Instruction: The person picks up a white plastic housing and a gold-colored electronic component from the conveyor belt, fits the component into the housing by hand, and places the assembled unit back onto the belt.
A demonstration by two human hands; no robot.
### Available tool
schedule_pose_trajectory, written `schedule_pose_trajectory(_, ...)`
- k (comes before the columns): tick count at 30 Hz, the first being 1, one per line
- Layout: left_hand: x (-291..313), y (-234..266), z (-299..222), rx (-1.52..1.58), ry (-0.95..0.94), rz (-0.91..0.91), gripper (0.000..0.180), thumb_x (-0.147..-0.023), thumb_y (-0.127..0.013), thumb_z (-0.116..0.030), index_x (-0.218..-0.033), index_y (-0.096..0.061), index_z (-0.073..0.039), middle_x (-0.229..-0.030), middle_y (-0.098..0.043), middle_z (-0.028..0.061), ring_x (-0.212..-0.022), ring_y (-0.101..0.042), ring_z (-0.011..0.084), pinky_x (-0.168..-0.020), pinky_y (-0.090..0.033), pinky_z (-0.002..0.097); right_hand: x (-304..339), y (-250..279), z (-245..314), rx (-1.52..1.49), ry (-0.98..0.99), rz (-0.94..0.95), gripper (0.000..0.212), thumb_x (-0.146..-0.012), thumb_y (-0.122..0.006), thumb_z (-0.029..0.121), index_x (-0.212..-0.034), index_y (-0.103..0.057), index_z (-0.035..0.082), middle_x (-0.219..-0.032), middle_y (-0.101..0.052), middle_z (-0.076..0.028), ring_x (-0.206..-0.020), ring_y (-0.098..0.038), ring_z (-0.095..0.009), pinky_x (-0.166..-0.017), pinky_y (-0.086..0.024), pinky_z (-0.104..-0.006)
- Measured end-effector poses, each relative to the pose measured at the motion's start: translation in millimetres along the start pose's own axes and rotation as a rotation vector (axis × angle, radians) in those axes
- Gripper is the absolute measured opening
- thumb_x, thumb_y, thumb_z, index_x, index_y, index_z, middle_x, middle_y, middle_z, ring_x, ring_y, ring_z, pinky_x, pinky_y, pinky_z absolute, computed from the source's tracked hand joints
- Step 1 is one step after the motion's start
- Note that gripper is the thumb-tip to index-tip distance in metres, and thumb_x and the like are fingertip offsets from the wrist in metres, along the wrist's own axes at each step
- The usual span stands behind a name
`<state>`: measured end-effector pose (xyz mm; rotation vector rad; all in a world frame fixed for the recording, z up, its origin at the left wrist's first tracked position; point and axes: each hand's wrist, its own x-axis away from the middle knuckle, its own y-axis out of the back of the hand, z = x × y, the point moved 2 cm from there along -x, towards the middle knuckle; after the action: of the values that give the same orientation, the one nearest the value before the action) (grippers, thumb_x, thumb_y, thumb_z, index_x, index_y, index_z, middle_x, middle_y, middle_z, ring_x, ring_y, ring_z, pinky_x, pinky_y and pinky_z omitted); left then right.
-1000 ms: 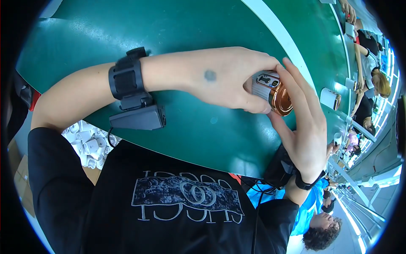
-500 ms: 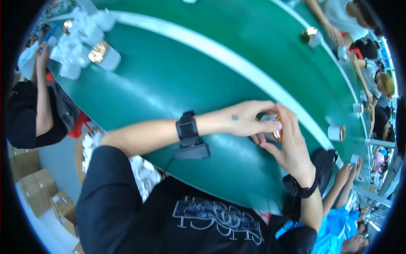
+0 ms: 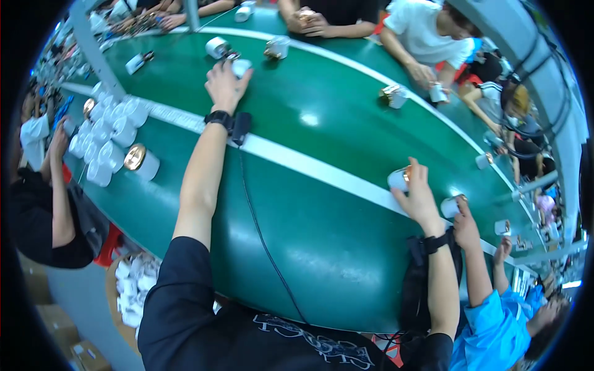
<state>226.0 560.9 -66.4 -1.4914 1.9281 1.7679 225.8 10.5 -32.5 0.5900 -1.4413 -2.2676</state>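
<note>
My left hand (image 3: 226, 85) reaches far over the green surface with fingers spread. Between its thumb and forefinger is a small white cup-shaped piece (image 3: 242, 67); no firm grip on it shows. Just beyond lies a white cylinder with a dark end (image 3: 217, 47). On the right, my right hand (image 3: 421, 196) has its thumb and fingers around a white cylinder with a shiny copper-coloured end (image 3: 398, 179), by the white line. Each wrist wears a black strap; a cable trails from the left one.
White cups (image 3: 124, 131) stand clustered at left, beside a copper-topped white cylinder (image 3: 146, 166). Another person's hand (image 3: 467, 229) touches a similar cylinder (image 3: 452, 207) close to my right hand. More cylinders dot the far side. A grey post (image 3: 99, 55) rises at upper left.
My hands were together around a copper-coloured piece and are now apart. The left has swung far forward and left; the right holds a cylinder near the white line. The view has shifted.
</note>
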Motion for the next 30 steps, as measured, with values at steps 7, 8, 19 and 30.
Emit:
schedule_pose_trajectory(7,36.4,22.1,-38.6,0.945,0.257,0.666,0.071,-0.093,-0.073,-0.047,-0.142,-0.054,0.000,-0.124,-0.068,0.0117,-0.105,-0.068,0.0240,-0.093,-0.054,0.0404,15.5,41.7,61.0,0.299,0.230,-0.201,0.087,-0.088,-0.079,0.019,-0.159,-0.030,0.008,-0.149,-0.042,-0.023,-0.130,-0.055,-0.039,-0.104,-0.050,-0.0455)
schedule_pose_trajectory(8,55.2,40.8,-53.9,1.148,0.265,0.745,0.064,-0.098,-0.069,-0.042,-0.142,-0.053,0.001,-0.125,-0.067,0.0109,-0.106,-0.068,0.0215,-0.092,-0.054,0.0365,18.7,40.0,68.0,0.163,0.246,-0.189,0.086,-0.089,-0.078,0.019,-0.160,-0.030,0.009,-0.149,-0.043,-0.023,-0.132,-0.055,-0.038,-0.104,-0.050,-0.0453)
schedule_pose_trajectory(19,237.2,163.5,-127.4,1.731,0.241,1.285,0.045,-0.105,-0.061,-0.017,-0.146,-0.049,-0.003,-0.144,-0.054,0.0129,-0.126,-0.058,0.0243,-0.106,-0.048,0.0406,36.6,-2.4,104.9,-1.200,-0.106,0.592,0.076,-0.097,-0.069,0.012,-0.161,-0.029,0.006,-0.143,-0.049,-0.016,-0.118,-0.064,-0.024,-0.094,-0.056,-0.0354)
schedule_pose_trajectory(30,229.0,192.4,-139.3,0.772,-0.595,0.755,0.075,-0.074,-0.089,-0.034,-0.137,-0.058,-0.008,-0.130,-0.056,0.0122,-0.109,-0.058,0.0264,-0.089,-0.048,0.0342,66.9,19.9,145.4,-0.578,0.176,0.343,0.070,-0.085,-0.064,-0.006,-0.151,-0.044,0.006,-0.134,-0.051,-0.012,-0.108,-0.063,-0.022,-0.089,-0.055,-0.0320)
